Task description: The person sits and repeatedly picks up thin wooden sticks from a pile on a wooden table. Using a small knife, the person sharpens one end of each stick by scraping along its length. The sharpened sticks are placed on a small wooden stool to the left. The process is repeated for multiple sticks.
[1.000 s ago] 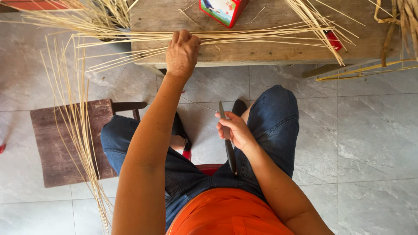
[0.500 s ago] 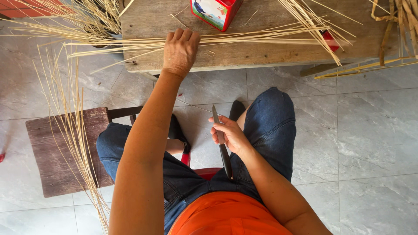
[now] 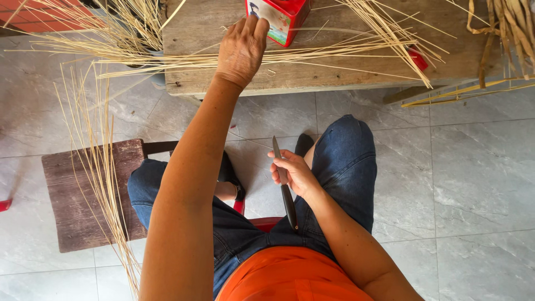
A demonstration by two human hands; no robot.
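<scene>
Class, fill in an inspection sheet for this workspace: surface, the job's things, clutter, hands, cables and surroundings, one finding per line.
Surface: worn wooden bench, planks cracked, over a grey tiled floor.
Job's things: thin pale strips lying across the bench; a dark-handled knife, blade pointing away from the body.
Clutter: red box on the bench; loose strips draped over a low wooden stool; wider yellowish strips at the right.
Hands: left hand reaches onto the strips beside the red box; right hand grips the knife over the lap.
Cables: nothing seen.
Surroundings: person seated, blue jeans, orange top.
</scene>
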